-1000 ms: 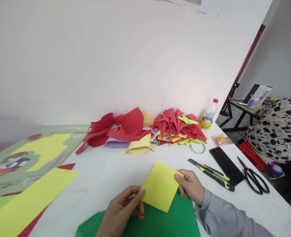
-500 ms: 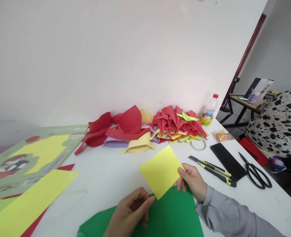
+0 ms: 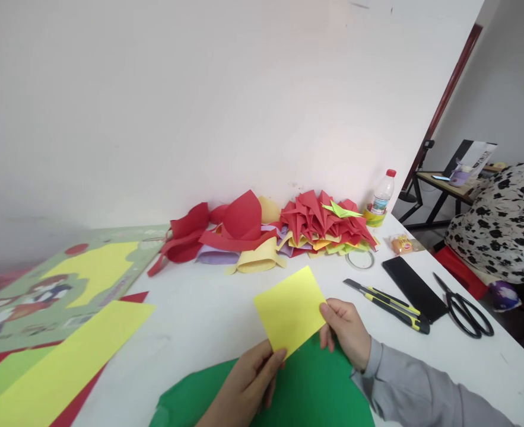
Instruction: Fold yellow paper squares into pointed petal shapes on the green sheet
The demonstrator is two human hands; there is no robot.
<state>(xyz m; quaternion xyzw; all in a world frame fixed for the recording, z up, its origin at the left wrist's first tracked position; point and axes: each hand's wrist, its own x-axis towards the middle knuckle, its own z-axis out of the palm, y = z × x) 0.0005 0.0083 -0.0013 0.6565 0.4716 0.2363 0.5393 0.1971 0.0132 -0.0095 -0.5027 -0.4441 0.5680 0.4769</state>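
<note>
A square yellow paper [image 3: 290, 308] is held up by its edges above a green sheet [image 3: 315, 391]. My left hand [image 3: 250, 382] pinches its lower corner between thumb and fingers. The right corner is gripped by my right hand [image 3: 345, 331], its thumb on the paper's face. The green sheet lies on the white table [image 3: 190, 320], partly hidden under my hands.
Folded red paper pieces [image 3: 315, 216] and red paper shapes [image 3: 241, 219] lie along the wall. Right of my hands are cutters [image 3: 390, 305], a black case [image 3: 415, 289] and scissors [image 3: 466, 311]. Yellow strips [image 3: 66, 367] lie left. A person's patterned clothing [image 3: 506, 219] shows far right.
My left hand has moved up and right and closed on the paper's lower corner. The paper is turned slightly. The view has shifted a little, moving the table items rightward.
</note>
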